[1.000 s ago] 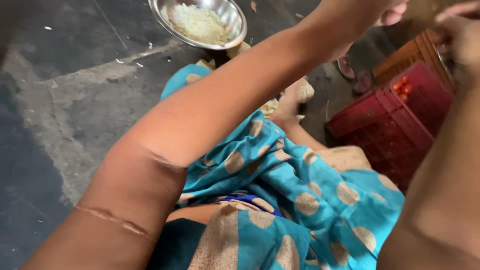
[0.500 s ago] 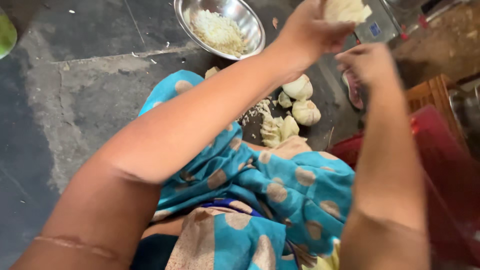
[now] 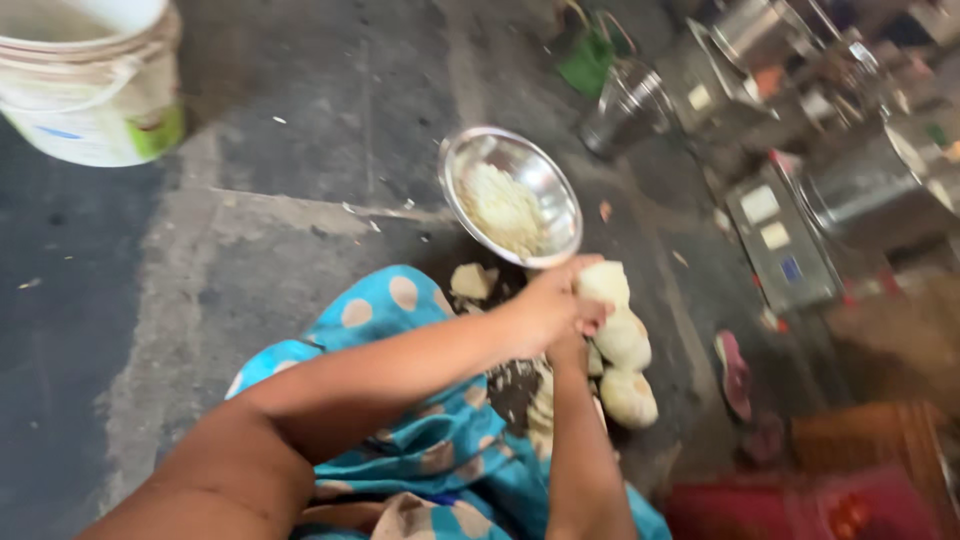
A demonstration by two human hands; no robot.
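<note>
**Down on the floor, both hands at one pale lump**

Down by the knees, the person's left hand (image 3: 545, 305) is curled over a pale, rounded lump (image 3: 604, 284), fingers bent around its near side so that it is clearly gripped. The right hand (image 3: 570, 348) comes up from below and sits mostly behind the left wrist; whether its fingers are closed on the lump or only pressed against it, I cannot tell, since they are hidden.

The lump is held just off the floor, right beside the rim of a steel bowl (image 3: 455, 165) that holds a heap of pale shreds (image 3: 503, 208). Two more pale lumps (image 3: 627, 370) lie on the floor just below the held one, touching each other. A flat pale scrap (image 3: 470, 281) lies near the bowl's lower edge.

Blue cloth with tan dots (image 3: 400, 300) covers the lap under both forearms. A white bucket (image 3: 90, 85) stands well apart at the upper left. Steel pots and boxes (image 3: 780, 230), blurred, crowd the upper right, and a red crate (image 3: 800, 505) sits at the lower right.
</note>
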